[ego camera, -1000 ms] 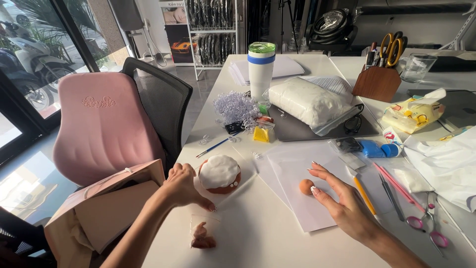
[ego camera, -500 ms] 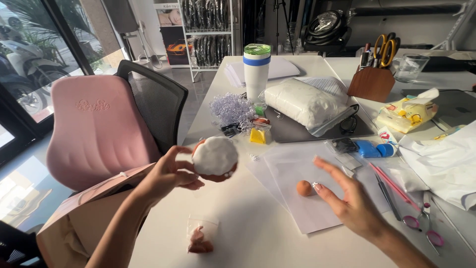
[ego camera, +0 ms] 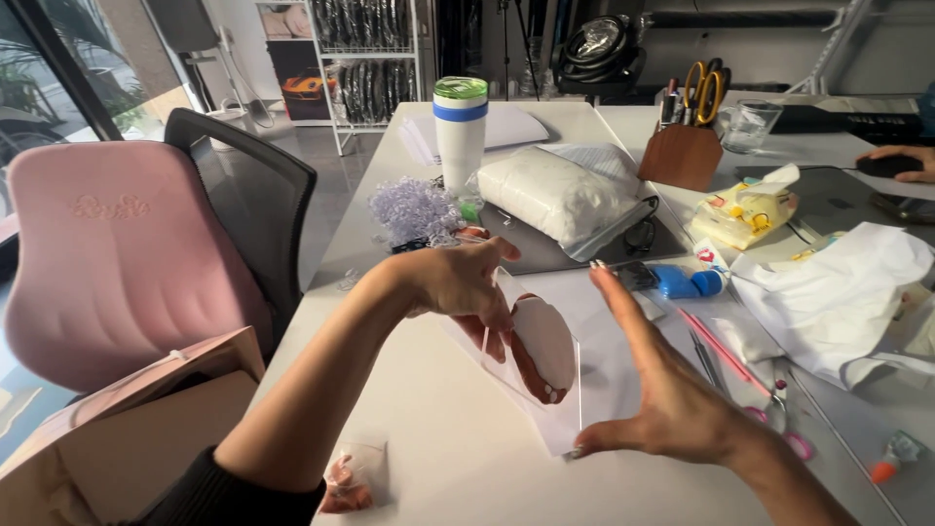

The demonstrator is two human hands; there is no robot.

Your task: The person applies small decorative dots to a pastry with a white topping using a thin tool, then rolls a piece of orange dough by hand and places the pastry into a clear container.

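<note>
Bottom of frame, nearest: a small clear packet [ego camera: 349, 474] with something reddish inside lies on the white desk [ego camera: 458, 468], beside the left forearm. A tan paper bag [ego camera: 117, 429] sits at lower left.

Centre: the left hand [ego camera: 458, 282] holds a round white-and-brown piece in a clear wrapper [ego camera: 541, 356] lifted off the desk, fingers clamped on its upper left edge. The right hand [ego camera: 662, 390] is open, fingers spread, thumb tip at the wrapper's lower corner; not gripping.

Progress, as a judgement: the piece is picked up and turned on edge; the wrapper looks unopened, so the unwrapping remains.

Against half a second ago: the piece has tilted from face-up to edge-on and come toward the middle; the right hand has left the sheet of paper [ego camera: 614, 380] and moved in beside it.

Farther: blue stapler-like tool [ego camera: 682, 282], white cloth [ego camera: 838, 292], white tumbler [ego camera: 460, 131], pink chair [ego camera: 117, 253] at left.
</note>
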